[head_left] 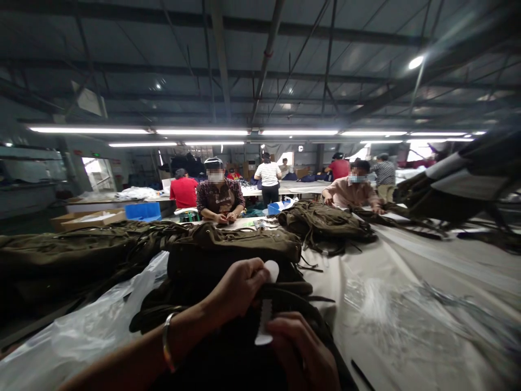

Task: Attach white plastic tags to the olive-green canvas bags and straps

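Note:
My left hand point(240, 285), with a bracelet at the wrist, is closed in a pinch on a white round-ended piece point(272, 270). Just below it, a white notched strip point(264, 323) with a rounded lower end stands out against the dark cloth. The curled fingers of my right hand point(303, 350) meet this strip's edge; the thumb is hidden. I cannot tell whether the two white parts are one piece. Both hands are over a dark olive bag point(228, 252) with straps, lying on the table before me.
More olive bags point(329, 220) lie to the right and left. Clear plastic sheeting point(109, 326) covers the left side, and thin clear plastic pieces point(391, 315) lie on the pale table at right. Across the table, two masked co-workers point(220, 198) sit near a blue bin point(142, 210).

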`<state>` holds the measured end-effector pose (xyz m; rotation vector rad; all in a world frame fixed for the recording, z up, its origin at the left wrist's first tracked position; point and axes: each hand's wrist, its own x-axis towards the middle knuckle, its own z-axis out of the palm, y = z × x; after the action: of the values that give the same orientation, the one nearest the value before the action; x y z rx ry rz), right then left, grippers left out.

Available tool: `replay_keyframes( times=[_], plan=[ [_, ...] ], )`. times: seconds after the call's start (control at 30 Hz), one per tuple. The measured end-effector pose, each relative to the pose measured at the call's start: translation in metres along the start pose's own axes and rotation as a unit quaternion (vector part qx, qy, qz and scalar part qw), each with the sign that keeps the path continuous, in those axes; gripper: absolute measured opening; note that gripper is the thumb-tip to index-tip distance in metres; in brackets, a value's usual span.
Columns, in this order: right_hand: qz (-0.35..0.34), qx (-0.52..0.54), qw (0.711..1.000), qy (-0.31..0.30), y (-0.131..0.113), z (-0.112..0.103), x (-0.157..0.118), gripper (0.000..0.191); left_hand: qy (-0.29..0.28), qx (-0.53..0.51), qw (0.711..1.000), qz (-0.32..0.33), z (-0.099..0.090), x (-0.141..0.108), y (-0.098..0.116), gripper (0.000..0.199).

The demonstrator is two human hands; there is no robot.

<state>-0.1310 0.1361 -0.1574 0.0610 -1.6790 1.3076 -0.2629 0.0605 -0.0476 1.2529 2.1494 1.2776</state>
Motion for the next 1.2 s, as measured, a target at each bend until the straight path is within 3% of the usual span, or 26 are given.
replay_keyframes(
  times=[0.13,0.23,0.3,0.37,0.43,0.47,0.57,0.67,0.77,0.83,0.93,1.03,1.2],
  plan=[
    [-0.061,-0.066,0.996,-0.014,-0.01,-0.015,0.025,0.016,-0.023,0.007,1.0,-0.01,-0.008,0.005,0.018,0.02],
    [-0.114,-0.093,0.989,0.008,0.0,-0.011,0.026,0.019,-0.017,-0.005,1.0,-0.01,-0.008,0.012,0.026,0.02],
    [-0.18,-0.155,0.971,0.018,0.012,-0.003,0.023,0.035,-0.014,-0.017,1.0,-0.015,-0.007,0.016,0.029,0.018],
    [-0.268,-0.231,0.935,0.001,0.022,0.002,0.022,0.047,-0.015,-0.028,0.999,-0.021,-0.008,0.018,0.029,0.017],
    [-0.323,-0.255,0.911,-0.024,0.027,0.001,0.027,0.045,-0.023,-0.037,0.999,-0.025,-0.01,0.02,0.027,0.016],
    [-0.332,-0.239,0.912,-0.029,0.027,-0.001,0.031,0.042,-0.027,-0.039,0.999,-0.025,-0.011,0.02,0.026,0.017],
    [-0.275,-0.151,0.949,-0.024,0.019,-0.013,0.046,0.036,-0.034,-0.039,0.999,-0.015,-0.013,0.028,0.023,0.016],
    [-0.135,-0.094,0.986,0.028,0.011,-0.026,0.063,0.027,-0.039,-0.02,0.999,0.011,-0.007,0.046,0.022,0.012],
    [0.03,-0.047,0.994,0.09,0.004,-0.035,0.079,0.026,-0.038,0.008,0.999,0.038,0.003,0.068,0.023,0.015],
    [0.08,-0.026,0.993,0.083,-0.001,-0.038,0.089,0.03,-0.034,0.017,0.998,0.052,0.006,0.078,0.025,0.022],
    [0.071,-0.027,0.995,0.067,-0.014,-0.037,0.108,0.032,-0.029,0.017,0.998,0.061,-0.004,0.085,0.03,0.029],
    [0.024,-0.046,0.998,0.047,-0.03,-0.031,0.137,0.029,-0.011,0.023,0.997,0.07,-0.029,0.086,0.041,0.032],
    [-0.04,-0.053,0.998,0.012,-0.05,-0.007,0.188,0.029,0.071,0.017,0.99,0.125,-0.072,0.077,0.054,0.023]
  ],
)
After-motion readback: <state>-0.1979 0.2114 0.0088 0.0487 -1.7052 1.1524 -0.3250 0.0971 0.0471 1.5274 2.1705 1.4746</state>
